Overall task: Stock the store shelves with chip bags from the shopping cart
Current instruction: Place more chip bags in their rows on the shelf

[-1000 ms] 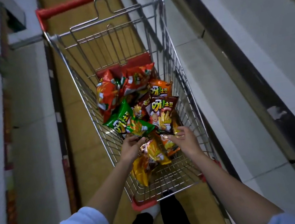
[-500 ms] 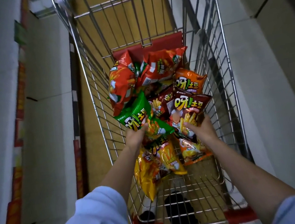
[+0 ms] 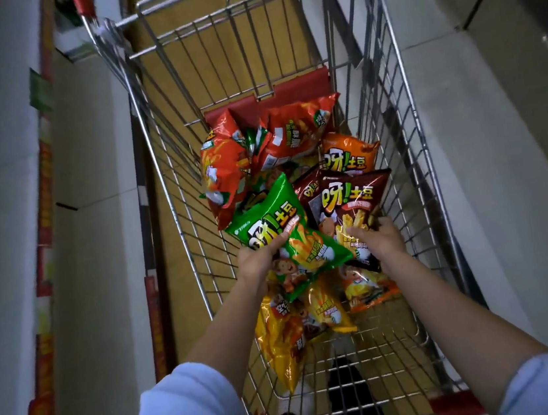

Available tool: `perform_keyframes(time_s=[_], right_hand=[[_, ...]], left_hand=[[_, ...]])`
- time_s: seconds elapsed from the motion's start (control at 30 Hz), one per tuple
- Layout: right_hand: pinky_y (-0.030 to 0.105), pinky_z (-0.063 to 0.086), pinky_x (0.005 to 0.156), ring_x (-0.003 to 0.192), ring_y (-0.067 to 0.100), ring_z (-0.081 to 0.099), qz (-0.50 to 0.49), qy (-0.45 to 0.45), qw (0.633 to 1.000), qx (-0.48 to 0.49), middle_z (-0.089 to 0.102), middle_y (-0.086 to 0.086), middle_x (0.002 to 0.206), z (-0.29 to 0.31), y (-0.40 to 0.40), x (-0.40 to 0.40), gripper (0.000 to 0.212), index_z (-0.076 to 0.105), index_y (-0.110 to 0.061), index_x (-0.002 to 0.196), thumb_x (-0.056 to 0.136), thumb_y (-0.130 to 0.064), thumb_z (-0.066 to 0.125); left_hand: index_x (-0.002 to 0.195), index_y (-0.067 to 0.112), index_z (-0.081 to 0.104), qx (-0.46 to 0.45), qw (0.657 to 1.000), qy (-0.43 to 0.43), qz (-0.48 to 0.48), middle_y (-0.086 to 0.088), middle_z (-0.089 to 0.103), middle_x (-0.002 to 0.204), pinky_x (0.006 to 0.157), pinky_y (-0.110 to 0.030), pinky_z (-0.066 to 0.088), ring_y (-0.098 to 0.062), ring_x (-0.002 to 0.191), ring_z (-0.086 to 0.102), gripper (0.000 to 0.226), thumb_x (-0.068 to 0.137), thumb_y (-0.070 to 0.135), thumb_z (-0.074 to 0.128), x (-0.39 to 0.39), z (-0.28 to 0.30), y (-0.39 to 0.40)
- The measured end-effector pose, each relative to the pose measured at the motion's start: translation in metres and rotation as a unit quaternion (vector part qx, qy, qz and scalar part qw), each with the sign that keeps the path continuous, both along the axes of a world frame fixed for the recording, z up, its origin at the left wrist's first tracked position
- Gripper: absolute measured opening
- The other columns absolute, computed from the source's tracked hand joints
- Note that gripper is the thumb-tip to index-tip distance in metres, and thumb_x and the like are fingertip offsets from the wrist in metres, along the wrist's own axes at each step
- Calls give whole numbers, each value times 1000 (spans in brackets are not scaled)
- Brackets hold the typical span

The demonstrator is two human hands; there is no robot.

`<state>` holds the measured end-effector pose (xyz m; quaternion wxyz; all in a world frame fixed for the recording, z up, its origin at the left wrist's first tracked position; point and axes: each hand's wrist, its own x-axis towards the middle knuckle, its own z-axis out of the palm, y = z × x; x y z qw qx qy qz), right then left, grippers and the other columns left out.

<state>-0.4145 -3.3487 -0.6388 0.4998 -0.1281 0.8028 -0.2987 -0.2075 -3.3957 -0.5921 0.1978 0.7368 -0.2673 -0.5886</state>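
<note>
Head view: L hand point(image 3: 256, 261) gripping green bag point(image 3: 286, 236), R hand point(image 3: 378, 239) gripping brown bag point(image 3: 351, 204).

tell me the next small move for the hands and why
Probably lift both bags up out of the cart. The left hand already grips the green bag and the right hand grips the brown bag, both raised off the pile, so clearing the wire walls comes before turning to a shelf.

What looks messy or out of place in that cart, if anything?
Nothing looks torn or spilled. The chip bags are just heaped at odd angles in the shopping cart, not stacked. The left hand grips a green bag and the right hand a brown bag.
</note>
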Motion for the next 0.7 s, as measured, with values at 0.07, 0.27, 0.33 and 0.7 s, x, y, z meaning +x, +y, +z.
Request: perform_keyframes(time_s=[0.07,0.27,0.33,0.7], right_hand=[[47,49,96,111,29,60,-10,-4,999,-33,62,8,123,24,3,0,61,52,-12,126,75,-29,81],[44,44,99,119,29,54,-11,3,995,-101,57,7,130,93,24,4,60,45,-15,134,82,-22,75],[44,44,98,120,29,54,-27,5,993,-119,56,8,131,112,34,8,59,45,-15,134,83,-23,74],[44,51,93,107,28,62,-107,79,971,-201,61,9,120,226,111,30,48,53,-14,124,83,-28,74]], left_hand=[[133,-3,44,-11,1000,10,-20,-19,59,126,95,-44,48,-34,115,57,110,47,49,89,-2,14,3],[126,3,42,-54,994,48,-86,-12,60,110,73,-35,54,-24,91,61,76,69,31,84,-2,73,5],[126,9,45,-70,988,70,-116,-12,59,117,78,-39,53,-25,95,60,71,70,29,83,0,96,5],[118,19,57,-148,946,165,-237,-3,67,116,97,-45,50,-24,105,64,68,61,48,82,14,201,33]])
